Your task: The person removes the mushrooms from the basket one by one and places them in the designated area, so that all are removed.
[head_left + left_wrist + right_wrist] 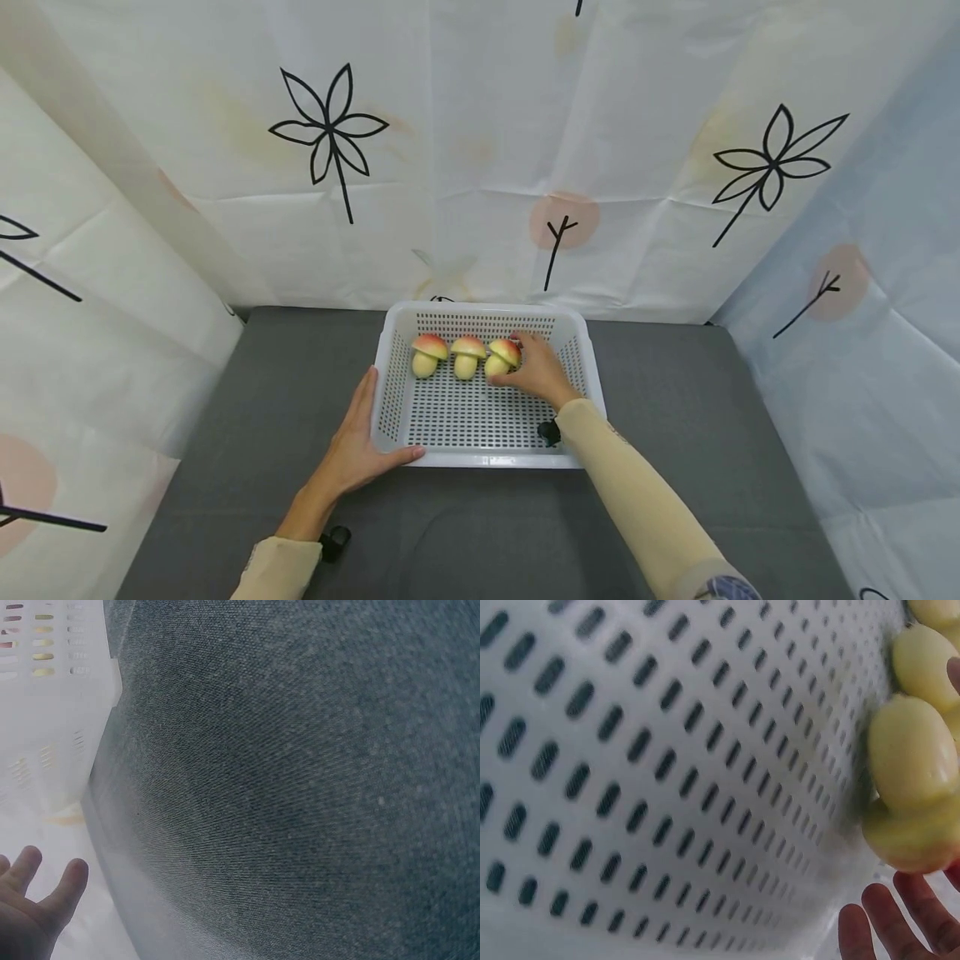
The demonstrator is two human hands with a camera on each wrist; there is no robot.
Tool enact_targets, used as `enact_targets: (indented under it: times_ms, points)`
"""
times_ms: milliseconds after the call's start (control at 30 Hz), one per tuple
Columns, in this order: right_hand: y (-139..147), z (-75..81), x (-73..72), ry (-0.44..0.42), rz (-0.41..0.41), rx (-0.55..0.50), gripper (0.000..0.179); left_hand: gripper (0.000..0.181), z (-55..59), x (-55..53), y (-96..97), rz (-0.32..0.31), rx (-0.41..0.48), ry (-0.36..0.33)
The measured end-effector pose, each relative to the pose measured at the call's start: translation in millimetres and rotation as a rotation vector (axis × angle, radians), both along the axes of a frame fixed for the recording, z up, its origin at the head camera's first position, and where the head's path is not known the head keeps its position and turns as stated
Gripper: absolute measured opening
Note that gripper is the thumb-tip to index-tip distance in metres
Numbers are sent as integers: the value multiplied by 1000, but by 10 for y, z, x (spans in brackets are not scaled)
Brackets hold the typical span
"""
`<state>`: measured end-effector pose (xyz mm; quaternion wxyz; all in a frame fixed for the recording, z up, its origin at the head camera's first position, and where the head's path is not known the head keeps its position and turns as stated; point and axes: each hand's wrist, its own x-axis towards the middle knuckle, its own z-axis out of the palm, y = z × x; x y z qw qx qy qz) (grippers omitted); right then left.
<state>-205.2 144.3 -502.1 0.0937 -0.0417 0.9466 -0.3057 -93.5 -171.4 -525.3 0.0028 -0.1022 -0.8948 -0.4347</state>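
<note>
White perforated plastic forms the basket (480,421), which rests on the grey surface (675,383). From my remote station I note these visibility limits. The right sleeve (637,492) covers the basket's near right corner, and the head view cuts off both this and the left sleeve (281,567) at its lower edge. My left wrist view shows mainly grey cloth; the left hand (352,446) enters only at the lower left, so I cannot confirm its contact with the basket there. In my right wrist view the row of mushrooms runs off the right edge, and only a sliver of the thumb is visible.

Surroundings: white fabric (480,150) with black plant outlines stands behind the surface and along both sides. One black device (335,543) sits at the left wrist; another shows beside the right wrist, over the basket. The right forearm crosses the near rim.

Container: the basket holds three yellow-green, red-capped mushrooms in a row toward its far wall: left mushroom (428,356), middle mushroom (467,357) and right mushroom (501,357). I cannot tell whether neighbouring caps touch. The right hand (540,372) has its fingers and thumb clamped on the right mushroom. The left hand's fingers lie extended along the left wall, its thumb apart on the near rim.
</note>
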Motion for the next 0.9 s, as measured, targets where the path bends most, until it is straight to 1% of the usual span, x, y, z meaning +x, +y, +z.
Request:
enact_targets:
  times_ms: [133,267,400,567,900]
  points:
    - [-25,-9,-4,-22,-5,16,98,139,-6,1,2,-3,1,2]
    - [-48,-21,-19,-16,0,30,97,138,-6,1,-1,-3,4,6]
    - [-73,-43,-39,-15,1,42,100,138,-1,1,-2,-9,14,9]
    - [-112,-80,-63,-3,5,77,106,138,2,2,-4,-8,16,12]
    - [-184,-110,-77,30,-3,99,104,138,2,6,-1,-12,36,5]
